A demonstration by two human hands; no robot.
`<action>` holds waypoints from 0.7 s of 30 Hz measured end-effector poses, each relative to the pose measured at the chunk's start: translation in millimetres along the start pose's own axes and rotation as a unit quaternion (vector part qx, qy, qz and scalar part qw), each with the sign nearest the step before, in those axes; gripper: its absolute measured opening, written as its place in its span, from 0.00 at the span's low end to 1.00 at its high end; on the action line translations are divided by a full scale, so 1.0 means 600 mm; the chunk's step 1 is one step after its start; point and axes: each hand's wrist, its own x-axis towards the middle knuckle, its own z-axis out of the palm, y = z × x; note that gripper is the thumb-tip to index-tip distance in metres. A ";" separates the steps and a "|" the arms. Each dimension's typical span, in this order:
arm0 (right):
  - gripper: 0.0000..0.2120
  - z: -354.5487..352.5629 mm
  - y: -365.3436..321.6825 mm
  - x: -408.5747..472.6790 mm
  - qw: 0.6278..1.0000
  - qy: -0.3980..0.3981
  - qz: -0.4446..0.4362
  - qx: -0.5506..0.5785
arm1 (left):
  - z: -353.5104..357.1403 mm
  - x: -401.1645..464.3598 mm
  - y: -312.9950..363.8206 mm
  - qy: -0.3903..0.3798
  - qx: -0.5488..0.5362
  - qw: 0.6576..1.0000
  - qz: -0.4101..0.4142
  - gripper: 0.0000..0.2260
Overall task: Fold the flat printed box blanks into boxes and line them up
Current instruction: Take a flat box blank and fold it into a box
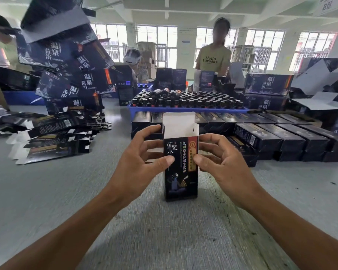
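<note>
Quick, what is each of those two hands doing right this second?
Left hand: holding the upright printed box, thumb on its front, fingers round its left side.
Right hand: holding the same box, thumb on its front, fingers round its right side.

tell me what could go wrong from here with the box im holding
1. The box stands upright with its white top flap still open, pinched only at its sides by the left hand and right hand; squeezing too hard could crease the panels.
2. Closing the lid carelessly might bend the small side flaps instead of tucking them in.
3. The row of finished boxes lies just behind; pushing forward could knock it out of line.
</note>
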 end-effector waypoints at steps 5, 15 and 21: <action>0.29 0.000 -0.009 -0.004 0.997 -0.031 -0.043 -0.054 | -0.003 -0.003 0.001 -0.026 0.080 0.995 0.050 0.28; 0.26 -0.002 -0.017 -0.006 0.993 -0.039 -0.073 -0.087 | -0.008 0.000 0.000 -0.038 0.075 0.996 0.036 0.28; 0.26 -0.003 -0.020 -0.006 0.994 -0.045 -0.069 -0.072 | -0.009 0.001 0.009 -0.044 0.107 0.993 0.032 0.34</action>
